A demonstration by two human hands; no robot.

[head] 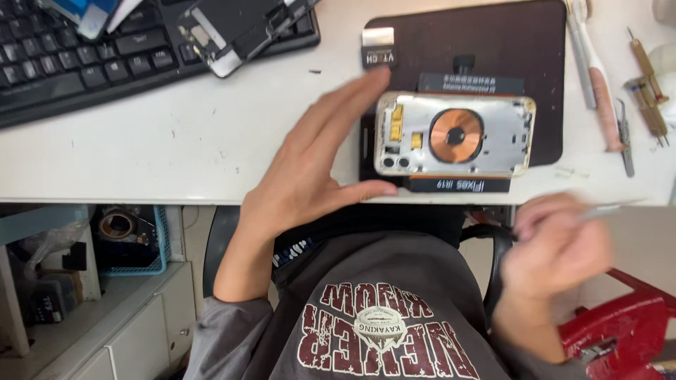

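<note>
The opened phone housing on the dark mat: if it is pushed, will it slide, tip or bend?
The phone housing lies flat, so it would probably slide, not tip. Its metal frame looks stiff. The exposed copper coil seems delicate, so avoid pressing there.

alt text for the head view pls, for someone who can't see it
An opened silver phone housing with a round copper coil lies on a dark brown rectangular work mat; the open left hand rests beside it. The blurred right hand pinches a thin metal tool off the white desk edge.
</note>
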